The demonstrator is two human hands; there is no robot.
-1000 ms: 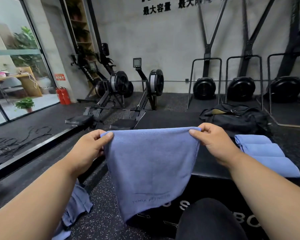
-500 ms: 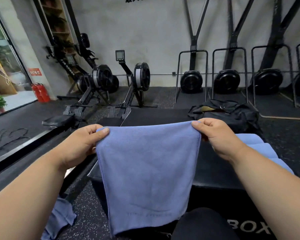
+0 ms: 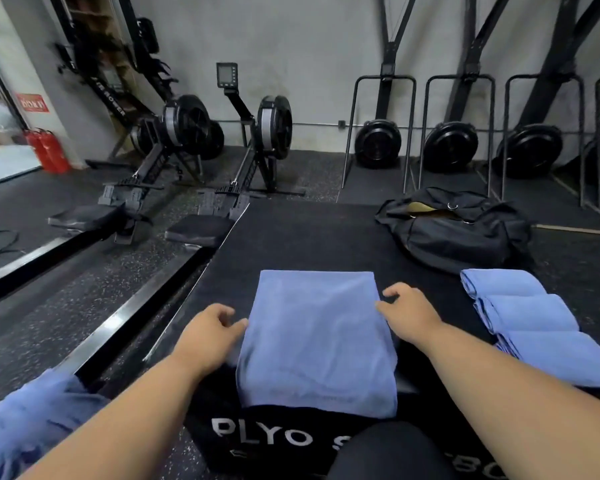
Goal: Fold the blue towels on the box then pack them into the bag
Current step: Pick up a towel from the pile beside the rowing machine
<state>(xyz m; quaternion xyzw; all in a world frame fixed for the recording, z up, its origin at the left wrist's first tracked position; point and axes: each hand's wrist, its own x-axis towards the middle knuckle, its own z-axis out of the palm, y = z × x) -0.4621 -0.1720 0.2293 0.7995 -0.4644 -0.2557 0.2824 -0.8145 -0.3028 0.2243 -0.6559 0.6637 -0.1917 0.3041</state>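
Note:
A blue towel [image 3: 317,337] lies flat on top of the black plyo box [image 3: 302,237], its near edge hanging over the front. My left hand [image 3: 208,329] rests at the towel's left edge, fingers loosely curled, thumb touching the cloth. My right hand [image 3: 407,310] sits at the right edge with fingers spread and relaxed, holding nothing. Three folded blue towels [image 3: 530,313] lie in a row on the box's right side. The black bag [image 3: 458,237] sits open at the box's far right corner.
More loose blue towels [image 3: 32,420] lie on the floor at lower left. Rowing machines [image 3: 187,133] stand ahead on the left, and ski trainers [image 3: 378,143] line the far wall. A black floor rail [image 3: 125,317] runs along the box's left side. My knee [image 3: 395,452] is at the bottom.
The towel, held up by its top corners before, has been laid down flat on the box. Both hands have let go of the corners and dropped to its sides.

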